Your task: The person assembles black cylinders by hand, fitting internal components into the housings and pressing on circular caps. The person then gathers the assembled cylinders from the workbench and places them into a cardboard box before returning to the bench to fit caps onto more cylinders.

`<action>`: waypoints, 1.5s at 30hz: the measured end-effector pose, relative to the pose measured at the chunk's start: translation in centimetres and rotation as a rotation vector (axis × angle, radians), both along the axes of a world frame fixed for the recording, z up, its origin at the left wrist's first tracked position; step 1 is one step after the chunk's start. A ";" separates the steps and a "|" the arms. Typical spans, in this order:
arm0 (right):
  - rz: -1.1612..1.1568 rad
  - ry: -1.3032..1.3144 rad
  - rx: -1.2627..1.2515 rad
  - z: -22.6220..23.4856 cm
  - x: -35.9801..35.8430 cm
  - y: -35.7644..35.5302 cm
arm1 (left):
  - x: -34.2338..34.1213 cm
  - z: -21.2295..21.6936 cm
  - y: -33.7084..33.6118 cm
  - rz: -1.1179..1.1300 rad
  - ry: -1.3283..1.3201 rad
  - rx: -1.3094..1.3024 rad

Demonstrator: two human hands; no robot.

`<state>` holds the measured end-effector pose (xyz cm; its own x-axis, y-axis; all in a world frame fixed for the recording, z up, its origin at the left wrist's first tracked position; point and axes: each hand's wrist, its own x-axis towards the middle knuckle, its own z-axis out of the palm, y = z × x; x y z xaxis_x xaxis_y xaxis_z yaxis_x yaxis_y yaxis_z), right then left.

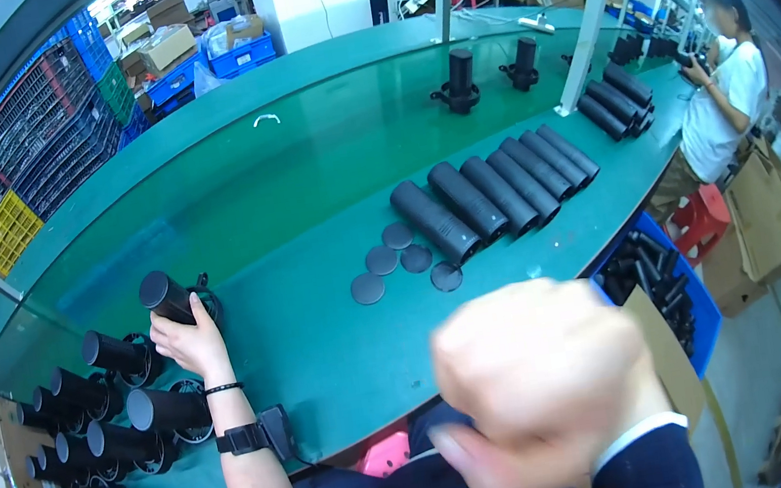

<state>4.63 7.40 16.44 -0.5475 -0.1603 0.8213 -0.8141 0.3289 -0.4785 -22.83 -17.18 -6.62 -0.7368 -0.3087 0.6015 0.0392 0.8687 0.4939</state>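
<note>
Head view: the left hand (189, 342), between eight and nine o'clock from the picture's centre, curled around a matte black cylinder (166, 293), flat-topped and smooth, over the green tabletop (309, 375). The right hand (545, 382), near five o'clock, was a blurred, curled shape; whether it held anything could not be told. Around seven o'clock from the left hand clustered similar dark cylinders (121, 438); between two and three lay thin round discs (381, 260), then a row of long black tubes (498, 189). Near four o'clock from centre, a blue plastic bin (708, 329) held small black pieces (655, 277)
</note>
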 end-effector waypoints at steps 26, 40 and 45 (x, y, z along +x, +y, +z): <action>1.075 0.110 -0.455 -2.1 1.4 -1.6 | 15.2 4.6 6.5 -0.898 0.174 0.477; -0.312 -0.905 0.736 -17.9 -2.9 2.5 | 18.0 1.1 -4.4 -1.083 -0.763 0.739; -1.122 -0.728 0.555 -17.5 -3.0 10.7 | 17.0 0.7 -1.3 -1.131 -0.845 0.852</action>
